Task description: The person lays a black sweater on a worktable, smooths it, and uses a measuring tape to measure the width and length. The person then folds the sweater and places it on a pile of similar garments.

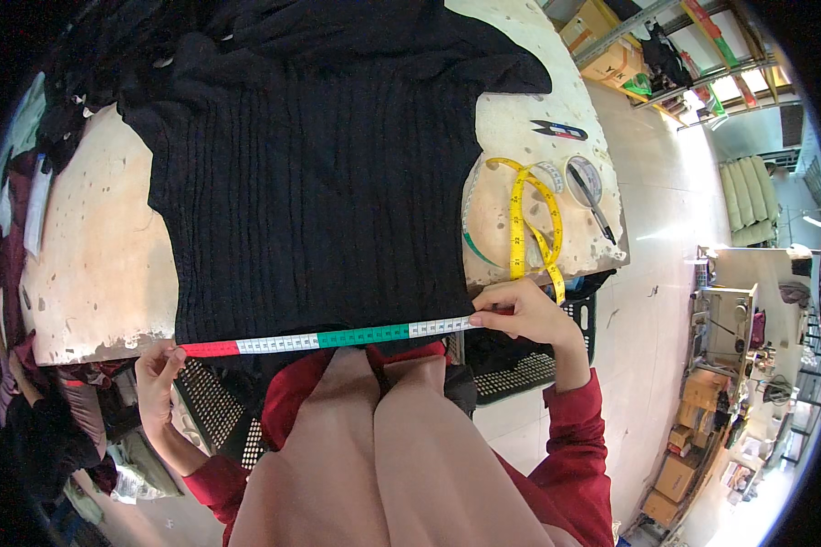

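A black ribbed garment (pixel 328 191) lies spread over the worn pale table (pixel 96 273). Along its near edge runs a tape measure (pixel 362 336) with red, white and green sections, pulled straight. My left hand (pixel 159 376) pinches the tape's red end at the garment's left corner. At the right corner, my right hand (pixel 520 313) holds the tape between thumb and fingers. Beyond my right hand the yellow side of a tape (pixel 517 225) lies in loops. Thread snips (pixel 561 130), a roll of tape (pixel 583 179) and a pen (pixel 592 202) lie farther right.
Dark fabric is heaped at the table's far left. Black perforated plastic baskets (pixel 513 376) stand below the near edge on both sides of my legs. Cardboard boxes (pixel 677 476) and shelving (pixel 643 41) line the right side. A person's arm shows at far left.
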`<state>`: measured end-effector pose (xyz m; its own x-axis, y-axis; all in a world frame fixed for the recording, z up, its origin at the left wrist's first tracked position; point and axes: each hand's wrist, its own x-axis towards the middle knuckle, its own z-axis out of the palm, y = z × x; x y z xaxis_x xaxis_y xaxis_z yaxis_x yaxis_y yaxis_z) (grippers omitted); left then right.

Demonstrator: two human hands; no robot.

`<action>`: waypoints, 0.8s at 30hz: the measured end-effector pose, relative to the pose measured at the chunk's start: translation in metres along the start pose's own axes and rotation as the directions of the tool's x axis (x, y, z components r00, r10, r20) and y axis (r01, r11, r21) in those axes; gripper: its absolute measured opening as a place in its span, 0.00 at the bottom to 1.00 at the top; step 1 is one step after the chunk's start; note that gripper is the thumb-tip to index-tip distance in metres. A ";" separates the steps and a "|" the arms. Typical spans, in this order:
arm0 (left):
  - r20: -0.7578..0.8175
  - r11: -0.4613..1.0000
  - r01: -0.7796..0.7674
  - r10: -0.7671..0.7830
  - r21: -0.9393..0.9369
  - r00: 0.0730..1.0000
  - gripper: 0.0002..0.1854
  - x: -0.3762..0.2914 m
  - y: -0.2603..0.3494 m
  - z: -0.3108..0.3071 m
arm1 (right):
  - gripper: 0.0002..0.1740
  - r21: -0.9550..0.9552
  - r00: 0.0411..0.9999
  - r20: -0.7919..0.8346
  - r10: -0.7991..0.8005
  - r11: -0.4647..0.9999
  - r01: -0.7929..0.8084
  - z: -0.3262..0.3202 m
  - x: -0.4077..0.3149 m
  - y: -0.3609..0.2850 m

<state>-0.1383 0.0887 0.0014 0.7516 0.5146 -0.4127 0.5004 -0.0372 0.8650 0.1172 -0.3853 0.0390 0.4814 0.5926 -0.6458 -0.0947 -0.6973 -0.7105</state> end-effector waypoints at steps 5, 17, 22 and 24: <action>0.028 0.999 0.007 -0.008 0.041 1.000 0.12 0.001 0.000 -0.004 | 0.11 -0.064 0.957 -0.028 -0.289 0.956 0.287 -0.005 -0.001 0.006; -0.013 1.000 -0.002 0.002 0.003 1.000 0.12 0.000 0.000 -0.001 | 0.10 -0.101 0.953 -0.044 -0.300 0.950 0.294 -0.005 0.002 0.009; 0.009 1.000 -0.016 0.017 -0.027 1.000 0.10 0.001 0.000 0.002 | 0.11 -0.143 0.950 -0.047 -0.308 0.943 0.299 -0.002 0.005 0.013; -0.012 0.999 -0.041 0.041 0.002 0.999 0.08 -0.004 0.006 0.004 | 0.12 -0.164 0.941 -0.043 -0.337 0.931 0.326 -0.006 0.000 0.008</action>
<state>-0.1363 0.0835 0.0075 0.7663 0.5229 -0.3733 0.4702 -0.0604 0.8805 0.1217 -0.3933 0.0350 0.5224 0.7747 -0.3562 0.2116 -0.5225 -0.8260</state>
